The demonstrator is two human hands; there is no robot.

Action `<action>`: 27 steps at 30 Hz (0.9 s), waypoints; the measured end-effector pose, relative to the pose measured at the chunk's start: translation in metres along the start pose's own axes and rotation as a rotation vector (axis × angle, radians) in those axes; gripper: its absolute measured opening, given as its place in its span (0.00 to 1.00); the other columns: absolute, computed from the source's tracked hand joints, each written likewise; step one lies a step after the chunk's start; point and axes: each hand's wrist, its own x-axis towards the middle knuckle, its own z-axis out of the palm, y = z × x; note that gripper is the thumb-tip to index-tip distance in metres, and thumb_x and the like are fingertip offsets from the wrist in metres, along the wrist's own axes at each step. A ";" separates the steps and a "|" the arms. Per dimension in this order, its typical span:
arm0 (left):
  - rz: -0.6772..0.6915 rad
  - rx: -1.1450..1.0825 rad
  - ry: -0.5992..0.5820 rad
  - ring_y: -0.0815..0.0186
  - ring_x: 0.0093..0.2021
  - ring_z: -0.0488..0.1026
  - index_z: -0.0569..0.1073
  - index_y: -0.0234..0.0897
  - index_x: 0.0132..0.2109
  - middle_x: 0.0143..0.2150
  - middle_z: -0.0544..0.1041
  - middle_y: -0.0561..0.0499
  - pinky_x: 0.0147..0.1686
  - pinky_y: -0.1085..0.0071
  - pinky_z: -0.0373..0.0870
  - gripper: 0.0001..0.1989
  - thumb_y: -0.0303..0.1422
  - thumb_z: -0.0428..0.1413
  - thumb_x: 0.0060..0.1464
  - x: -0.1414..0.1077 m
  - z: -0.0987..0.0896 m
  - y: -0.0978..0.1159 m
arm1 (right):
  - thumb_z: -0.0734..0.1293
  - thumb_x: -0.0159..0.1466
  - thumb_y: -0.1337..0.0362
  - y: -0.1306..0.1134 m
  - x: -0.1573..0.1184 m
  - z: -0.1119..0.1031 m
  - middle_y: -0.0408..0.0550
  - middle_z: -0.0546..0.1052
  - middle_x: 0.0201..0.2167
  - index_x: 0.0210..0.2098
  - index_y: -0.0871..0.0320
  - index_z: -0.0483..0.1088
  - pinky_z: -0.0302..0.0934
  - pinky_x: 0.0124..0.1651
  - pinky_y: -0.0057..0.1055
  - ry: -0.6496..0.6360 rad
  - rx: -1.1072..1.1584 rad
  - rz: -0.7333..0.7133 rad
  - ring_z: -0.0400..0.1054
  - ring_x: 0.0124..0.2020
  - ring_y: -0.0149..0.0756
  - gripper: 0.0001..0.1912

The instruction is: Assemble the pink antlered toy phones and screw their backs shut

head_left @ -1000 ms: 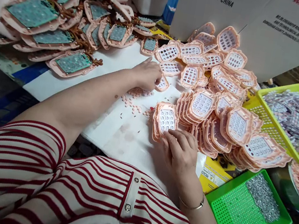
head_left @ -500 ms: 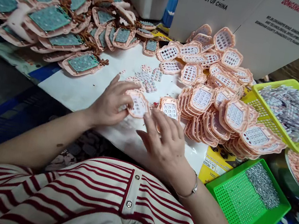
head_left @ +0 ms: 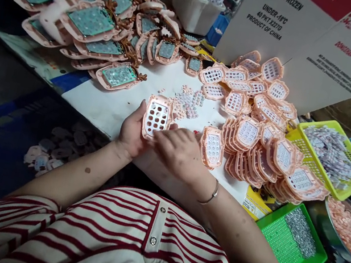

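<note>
In my left hand (head_left: 133, 131) is a pale pink plastic keypad panel (head_left: 157, 117) with rows of holes, tilted up, the thumb along its left edge. My right hand (head_left: 180, 153) lies across the panel's lower right corner, fingers close together and bent. Its thumb is hidden and its fingertips are blurred, so its grip is unclear. Beyond the panel, small pale key caps (head_left: 189, 101) lie scattered on the white sheet (head_left: 98, 106). Right of my right hand lies another pink panel (head_left: 212, 148), its holes filled with light keys.
Stacked pink panels (head_left: 248, 133) stand at the right before a white carton (head_left: 270, 35). Pink casings with green circuit boards (head_left: 91, 20) pile up at the left. A yellow basket (head_left: 348, 193), a green basket of screws (head_left: 300, 233) and a metal bowl (head_left: 324, 214) line the right.
My left hand has turned the panel more upright, and its holes now show dark. My right hand has moved left onto the panel's corner. The camera view has shifted.
</note>
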 end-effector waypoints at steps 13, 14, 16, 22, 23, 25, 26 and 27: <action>-0.075 -0.155 0.041 0.54 0.48 0.80 0.73 0.40 0.57 0.53 0.80 0.43 0.42 0.58 0.78 0.30 0.56 0.45 0.62 0.008 -0.007 0.002 | 0.72 0.56 0.65 0.127 0.074 0.031 0.67 0.80 0.47 0.54 0.69 0.72 0.65 0.41 0.38 -0.670 -0.084 0.770 0.75 0.44 0.54 0.27; -0.080 -0.150 0.035 0.54 0.48 0.80 0.73 0.40 0.57 0.53 0.80 0.43 0.43 0.57 0.78 0.30 0.56 0.46 0.62 0.007 -0.007 0.003 | 0.72 0.56 0.64 0.129 0.071 0.028 0.65 0.81 0.46 0.54 0.68 0.72 0.65 0.39 0.37 -0.676 -0.078 0.775 0.76 0.44 0.53 0.27; -0.088 -0.141 0.024 0.53 0.50 0.79 0.74 0.40 0.56 0.52 0.80 0.43 0.45 0.57 0.77 0.30 0.56 0.47 0.61 0.006 -0.007 0.003 | 0.71 0.57 0.64 0.128 0.066 0.017 0.62 0.82 0.43 0.48 0.65 0.76 0.64 0.39 0.36 -0.629 -0.064 0.786 0.75 0.42 0.50 0.20; -0.116 -0.101 -0.028 0.50 0.53 0.77 0.74 0.40 0.54 0.51 0.80 0.42 0.49 0.52 0.76 0.30 0.57 0.48 0.59 0.001 -0.009 0.000 | 0.63 0.67 0.65 0.073 0.033 -0.007 0.51 0.82 0.35 0.41 0.59 0.76 0.65 0.38 0.33 -0.002 0.205 0.523 0.73 0.35 0.36 0.10; -0.121 -0.087 -0.040 0.49 0.54 0.77 0.74 0.41 0.53 0.51 0.80 0.42 0.50 0.50 0.75 0.30 0.58 0.48 0.59 0.000 -0.009 -0.001 | 0.62 0.68 0.64 0.059 0.025 -0.005 0.50 0.82 0.37 0.43 0.58 0.76 0.66 0.40 0.33 0.075 0.219 0.434 0.74 0.36 0.36 0.11; -0.119 -0.065 -0.054 0.47 0.57 0.75 0.74 0.41 0.52 0.51 0.80 0.42 0.51 0.48 0.74 0.30 0.59 0.48 0.58 -0.002 -0.011 -0.003 | 0.61 0.70 0.65 0.033 0.008 0.004 0.51 0.83 0.38 0.46 0.58 0.76 0.67 0.43 0.35 0.167 0.187 0.240 0.75 0.39 0.37 0.12; -0.114 -0.060 -0.056 0.47 0.58 0.74 0.75 0.41 0.51 0.51 0.80 0.42 0.52 0.48 0.74 0.29 0.58 0.49 0.58 -0.003 -0.011 -0.004 | 0.62 0.70 0.66 0.024 0.000 0.010 0.52 0.83 0.41 0.48 0.58 0.75 0.68 0.45 0.36 0.186 0.160 0.168 0.76 0.42 0.37 0.12; -0.108 -0.062 -0.055 0.47 0.58 0.74 0.75 0.41 0.51 0.51 0.80 0.42 0.52 0.48 0.74 0.28 0.58 0.49 0.58 -0.004 -0.012 -0.005 | 0.62 0.70 0.67 0.017 -0.006 0.015 0.53 0.83 0.43 0.49 0.58 0.75 0.68 0.47 0.36 0.205 0.123 0.112 0.76 0.43 0.38 0.12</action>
